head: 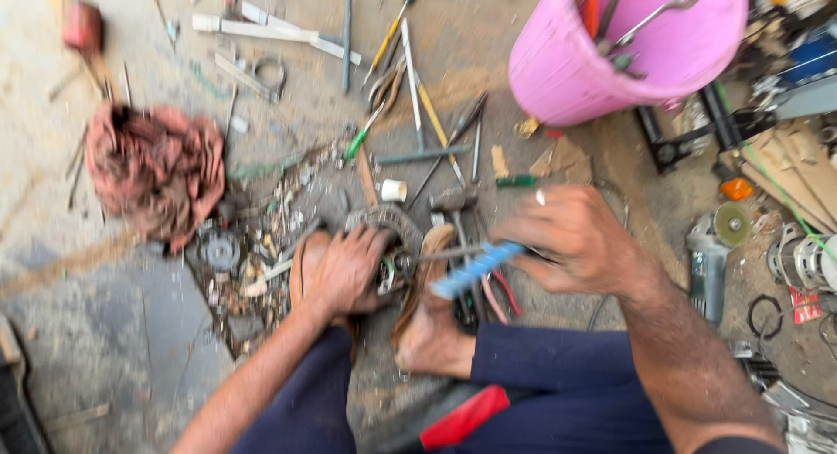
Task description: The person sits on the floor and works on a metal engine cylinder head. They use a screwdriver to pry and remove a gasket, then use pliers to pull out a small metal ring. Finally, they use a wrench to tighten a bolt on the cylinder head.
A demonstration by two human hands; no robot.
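- Hands first: my left hand (347,271) is closed over the round grey metal motor part (384,245), pinning it on the floor between my sandalled feet.
- My right hand (580,240) is clenched round the blue ribbed-handled screwdriver (475,269).
- Its shaft runs leftward, level, tip at the part, just right of my left hand.
- Beyond the part stands the pink plastic bucket (628,48).
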